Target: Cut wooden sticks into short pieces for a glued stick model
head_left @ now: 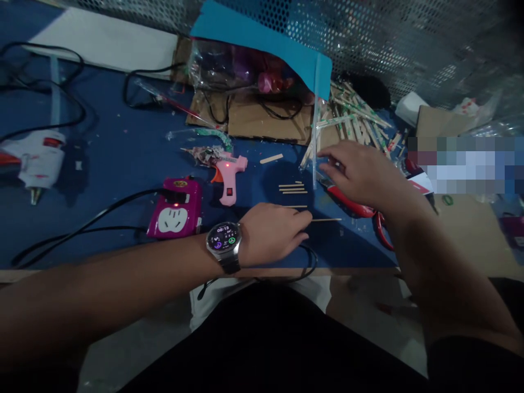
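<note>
My left hand (274, 232), with a watch at its wrist, rests low over the blue table and pinches a thin wooden stick (327, 219) that pokes out to the right. Just beyond it lie several short thin sticks (292, 189) in a loose row. My right hand (354, 166) hovers with fingers apart beside a long translucent rod (315, 136); whether the fingertips touch it is hard to see. Under that hand are red-handled cutters (347, 203). A flat craft stick (271, 159) lies between the sticks and a pink glue gun (229, 174).
A heap of wooden sticks (358, 117) stands behind my right hand. On the left are a purple power socket (174, 210) with a cable and a white glue gun (43, 158). Cardboard (266, 124) and a blue-topped plastic bag (262, 38) lie at the back.
</note>
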A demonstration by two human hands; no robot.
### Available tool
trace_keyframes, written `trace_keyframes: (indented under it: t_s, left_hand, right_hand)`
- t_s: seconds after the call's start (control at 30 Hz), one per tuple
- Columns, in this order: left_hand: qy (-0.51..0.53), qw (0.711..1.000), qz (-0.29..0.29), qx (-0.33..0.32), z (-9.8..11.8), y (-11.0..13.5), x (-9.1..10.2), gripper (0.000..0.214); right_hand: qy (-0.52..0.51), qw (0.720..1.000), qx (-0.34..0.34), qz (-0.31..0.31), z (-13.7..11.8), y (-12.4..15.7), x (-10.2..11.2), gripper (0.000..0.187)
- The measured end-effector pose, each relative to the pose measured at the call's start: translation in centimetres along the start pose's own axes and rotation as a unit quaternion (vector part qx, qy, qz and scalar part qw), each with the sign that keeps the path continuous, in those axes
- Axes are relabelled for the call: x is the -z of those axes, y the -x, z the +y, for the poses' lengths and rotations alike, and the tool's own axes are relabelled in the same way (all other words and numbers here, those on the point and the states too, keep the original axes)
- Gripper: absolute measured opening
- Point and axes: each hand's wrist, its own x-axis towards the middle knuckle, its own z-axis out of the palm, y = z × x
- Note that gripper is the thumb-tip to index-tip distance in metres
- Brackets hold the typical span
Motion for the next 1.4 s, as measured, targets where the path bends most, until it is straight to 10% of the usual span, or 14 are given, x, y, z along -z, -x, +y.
trace_keyframes:
  t_s: [0.3, 0.63, 1.4]
  left_hand:
    - [-0.128, 0.986, 0.047, 0.099, -0.1, 0.2, -0.1, 0.033]
    - [-0.125, 0.985, 0.019, 0.114, -0.3, 0.1, 0.6, 0.029]
    - [-0.345, 0.935, 0.08, 0.009, -0.5, 0.3, 1.0, 0.02]
  right_hand:
    - [-0.028, 0.994, -0.046, -0.099, 3.7, 4.6, -1.8, 0.053]
    - [-0.067, 0.996, -0.03, 0.057, 3.7, 5.1, -1.4, 0.039]
    - [-0.158, 0.987, 0.007, 0.014, 1.3, 5.3, -1.4, 0.044]
